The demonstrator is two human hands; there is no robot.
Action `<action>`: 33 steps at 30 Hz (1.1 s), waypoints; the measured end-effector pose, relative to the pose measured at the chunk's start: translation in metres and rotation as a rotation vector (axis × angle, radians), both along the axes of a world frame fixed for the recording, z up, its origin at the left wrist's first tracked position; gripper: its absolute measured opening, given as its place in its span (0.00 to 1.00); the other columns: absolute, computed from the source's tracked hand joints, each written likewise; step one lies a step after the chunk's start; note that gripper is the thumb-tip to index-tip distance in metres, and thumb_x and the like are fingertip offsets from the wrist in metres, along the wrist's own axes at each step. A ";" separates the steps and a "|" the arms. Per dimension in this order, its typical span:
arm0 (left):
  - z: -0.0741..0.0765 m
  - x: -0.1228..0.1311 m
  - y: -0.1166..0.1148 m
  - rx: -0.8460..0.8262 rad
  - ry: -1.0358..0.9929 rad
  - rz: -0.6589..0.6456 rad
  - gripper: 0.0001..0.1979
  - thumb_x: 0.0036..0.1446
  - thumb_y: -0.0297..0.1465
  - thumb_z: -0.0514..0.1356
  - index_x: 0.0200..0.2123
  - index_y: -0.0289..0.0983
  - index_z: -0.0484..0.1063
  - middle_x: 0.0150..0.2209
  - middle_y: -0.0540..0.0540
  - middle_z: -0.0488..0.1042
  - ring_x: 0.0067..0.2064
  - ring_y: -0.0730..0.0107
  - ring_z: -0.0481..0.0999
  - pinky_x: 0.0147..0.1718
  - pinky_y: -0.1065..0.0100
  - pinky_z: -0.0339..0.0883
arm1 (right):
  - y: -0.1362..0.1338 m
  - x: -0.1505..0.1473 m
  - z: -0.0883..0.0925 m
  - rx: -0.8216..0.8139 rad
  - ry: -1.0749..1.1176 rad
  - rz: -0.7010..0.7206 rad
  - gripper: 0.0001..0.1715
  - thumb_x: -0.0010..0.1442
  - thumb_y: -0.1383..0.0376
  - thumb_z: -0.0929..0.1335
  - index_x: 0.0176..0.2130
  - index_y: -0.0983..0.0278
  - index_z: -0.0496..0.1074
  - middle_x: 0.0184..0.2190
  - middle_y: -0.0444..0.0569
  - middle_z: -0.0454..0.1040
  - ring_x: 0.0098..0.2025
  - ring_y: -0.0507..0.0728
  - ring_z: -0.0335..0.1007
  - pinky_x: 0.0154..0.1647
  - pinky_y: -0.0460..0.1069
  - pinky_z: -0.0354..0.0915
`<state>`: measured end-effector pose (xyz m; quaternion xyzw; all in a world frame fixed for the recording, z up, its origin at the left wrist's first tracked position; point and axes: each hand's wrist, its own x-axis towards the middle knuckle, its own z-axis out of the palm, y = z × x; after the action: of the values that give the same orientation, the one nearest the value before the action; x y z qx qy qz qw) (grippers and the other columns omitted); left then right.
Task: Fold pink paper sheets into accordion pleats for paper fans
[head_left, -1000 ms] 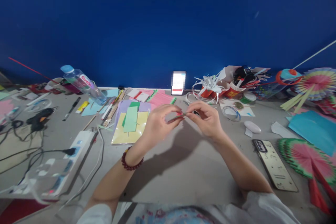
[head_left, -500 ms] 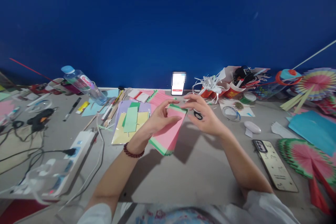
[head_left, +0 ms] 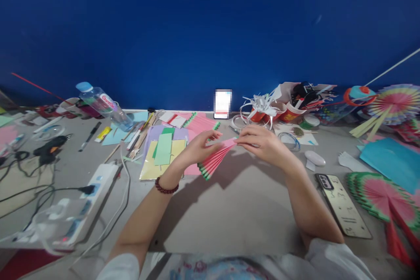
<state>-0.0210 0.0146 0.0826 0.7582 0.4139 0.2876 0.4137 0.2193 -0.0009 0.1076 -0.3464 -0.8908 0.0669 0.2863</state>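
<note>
A pleated pink paper (head_left: 217, 160) with green edges is held between my hands above the grey table, its folds fanned toward the lower left. My left hand (head_left: 201, 148), with a bead bracelet at the wrist, has its thumb along the top of the folds and its fingers behind. My right hand (head_left: 257, 142) pinches the paper's right end between thumb and fingertips. Behind my left hand lie more pink pleated sheets (head_left: 201, 123) with green edges. The scissors' handles are not visible.
Left: purple and yellow paper packs (head_left: 179, 148), sticks, a bottle (head_left: 110, 106) and a power strip (head_left: 93, 197). Behind: a lit phone (head_left: 222, 104) and paper cups (head_left: 288, 113). Right: a white mouse (head_left: 315, 158), another phone (head_left: 344, 205) and a watermelon-coloured paper fan (head_left: 382, 197).
My right hand's fingers have closed on the paper's end. The paper has turned and tilted, its pleats now showing. The black ring-shaped handle near my right hand is out of sight.
</note>
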 end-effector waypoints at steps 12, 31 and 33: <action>0.014 -0.001 -0.011 0.414 0.288 -0.036 0.10 0.61 0.35 0.59 0.40 0.38 0.76 0.38 0.44 0.75 0.41 0.62 0.74 0.35 0.65 0.67 | 0.005 0.015 0.001 -0.024 -0.038 -0.151 0.11 0.64 0.68 0.64 0.40 0.60 0.77 0.36 0.50 0.77 0.40 0.58 0.70 0.39 0.53 0.67; -0.003 -0.001 -0.006 0.836 0.445 0.208 0.12 0.64 0.25 0.52 0.30 0.35 0.74 0.30 0.44 0.71 0.35 0.64 0.70 0.31 0.65 0.63 | 0.015 0.013 -0.027 0.051 -0.035 -0.213 0.09 0.62 0.68 0.64 0.38 0.61 0.75 0.39 0.52 0.76 0.44 0.60 0.70 0.44 0.54 0.67; -0.022 -0.001 -0.002 0.960 0.487 0.228 0.14 0.64 0.24 0.51 0.29 0.35 0.73 0.31 0.43 0.71 0.35 0.64 0.69 0.32 0.64 0.63 | 0.012 0.009 -0.047 0.178 -0.044 -0.250 0.10 0.62 0.69 0.64 0.37 0.62 0.75 0.38 0.53 0.76 0.41 0.60 0.71 0.43 0.55 0.66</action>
<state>-0.0224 0.0128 0.0603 0.8568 0.3994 0.3034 -0.1199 0.2288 0.0110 0.0605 -0.4291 -0.8493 -0.0558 0.3023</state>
